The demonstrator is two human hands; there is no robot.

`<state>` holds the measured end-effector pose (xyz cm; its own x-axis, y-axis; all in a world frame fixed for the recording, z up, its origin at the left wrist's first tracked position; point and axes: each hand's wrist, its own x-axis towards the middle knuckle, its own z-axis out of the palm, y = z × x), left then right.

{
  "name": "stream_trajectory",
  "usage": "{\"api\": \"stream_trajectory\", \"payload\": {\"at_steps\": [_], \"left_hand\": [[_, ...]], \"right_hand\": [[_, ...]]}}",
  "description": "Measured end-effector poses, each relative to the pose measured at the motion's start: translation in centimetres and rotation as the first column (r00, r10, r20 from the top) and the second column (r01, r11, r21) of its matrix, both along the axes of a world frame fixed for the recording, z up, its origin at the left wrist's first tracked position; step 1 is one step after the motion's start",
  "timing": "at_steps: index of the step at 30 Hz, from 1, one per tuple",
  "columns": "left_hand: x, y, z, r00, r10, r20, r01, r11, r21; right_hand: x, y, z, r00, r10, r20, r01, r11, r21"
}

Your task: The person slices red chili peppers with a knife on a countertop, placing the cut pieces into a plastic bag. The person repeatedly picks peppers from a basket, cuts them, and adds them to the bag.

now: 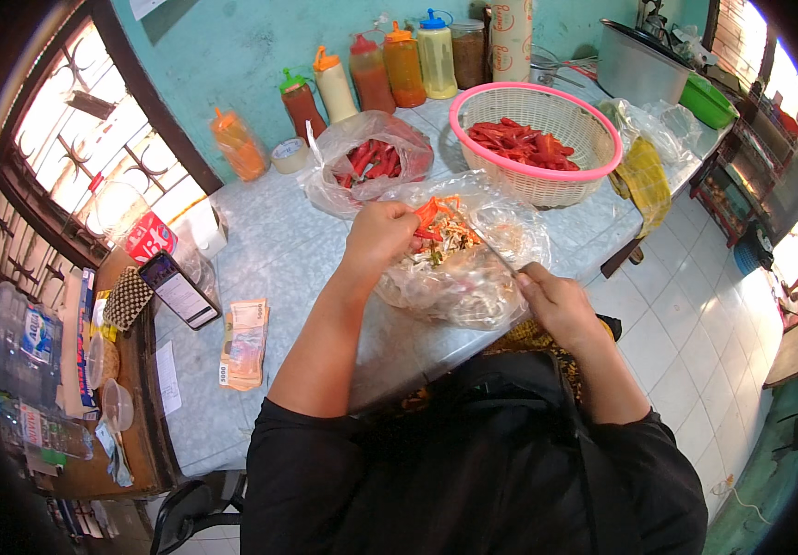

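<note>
My left hand [386, 234] pinches a split red chili [429, 215] over a clear plastic bag [485, 305]. In that bag lie seeds, stems and orange-red chili scraps [451, 239]. A knife [492, 250] is in my right hand [557, 302], its thin blade pointing up and left to the scraps, near the chili. Behind my left hand, a second plastic bag [322, 170] stands with its mouth spread around whole red chilies [374, 163]. Opened red chilies [524, 142] lie in a white woven plastic basket with a pink rim [610, 170], beyond the bag of scraps.
Squeeze bottles [404, 66] line the wall, with a tape roll [290, 154] nearby. Banknotes [245, 340] and a smartphone [180, 288] lie at the left. A yellow cloth [643, 184] hangs over the table's right edge, near a large metal pot [641, 69].
</note>
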<state>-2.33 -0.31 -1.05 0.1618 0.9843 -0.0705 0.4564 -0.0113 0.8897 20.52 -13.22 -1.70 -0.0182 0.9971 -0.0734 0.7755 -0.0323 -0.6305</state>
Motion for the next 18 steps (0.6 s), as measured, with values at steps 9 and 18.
{"api": "stream_trajectory", "payload": {"at_steps": [9, 18], "left_hand": [[-0.6, 1.3, -1.7, 0.979, 0.061, 0.195, -0.049, 0.997, -0.067], [-1.4, 2.1, -2.1, 0.978, -0.014, -0.206, 0.009, 1.0, -0.027]], "right_hand": [[-2.5, 5.8, 0.2, 0.944, 0.148, 0.296, -0.135, 0.989, -0.063], [-2.4, 6.6, 0.1, 0.948, 0.164, 0.274, -0.144, 0.985, -0.092]]}}
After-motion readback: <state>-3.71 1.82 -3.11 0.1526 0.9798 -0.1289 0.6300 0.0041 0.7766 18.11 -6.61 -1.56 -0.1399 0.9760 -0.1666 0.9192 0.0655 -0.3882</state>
